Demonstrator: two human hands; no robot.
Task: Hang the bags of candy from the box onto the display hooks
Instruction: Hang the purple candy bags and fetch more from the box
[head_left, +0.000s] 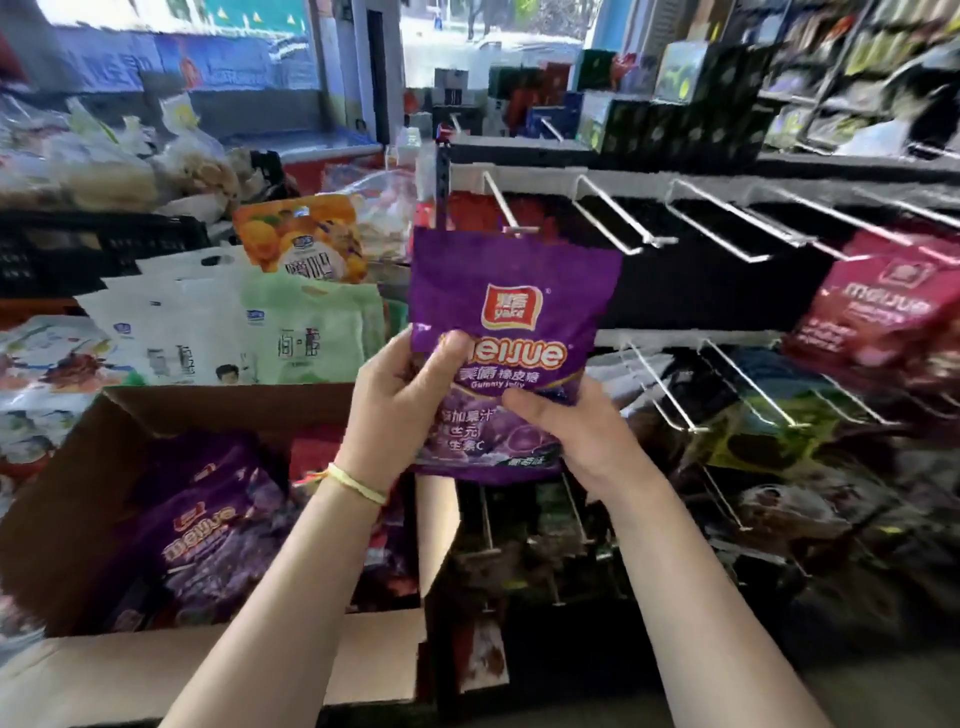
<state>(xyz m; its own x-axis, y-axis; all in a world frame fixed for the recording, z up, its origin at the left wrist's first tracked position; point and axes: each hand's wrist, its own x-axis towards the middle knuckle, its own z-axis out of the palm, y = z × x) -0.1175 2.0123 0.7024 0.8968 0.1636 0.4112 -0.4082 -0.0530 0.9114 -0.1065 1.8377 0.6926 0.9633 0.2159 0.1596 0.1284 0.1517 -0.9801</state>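
Several purple bags (208, 525) (one lifted) fill the cardboard box (78, 467).

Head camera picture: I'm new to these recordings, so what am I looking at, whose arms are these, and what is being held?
There is no machine here. The one picture comes from a camera worn on a person's head, looking forward and down in a shop. The two bare arms are that person's own. The left hand and the right hand both grip the lower part of a purple candy bag, lifting its top edge to the tip of a display hook. Whether the bag is already threaded on is hard to tell. Lower left stands an open cardboard box with more purple bags. At right a red bag already hangs.
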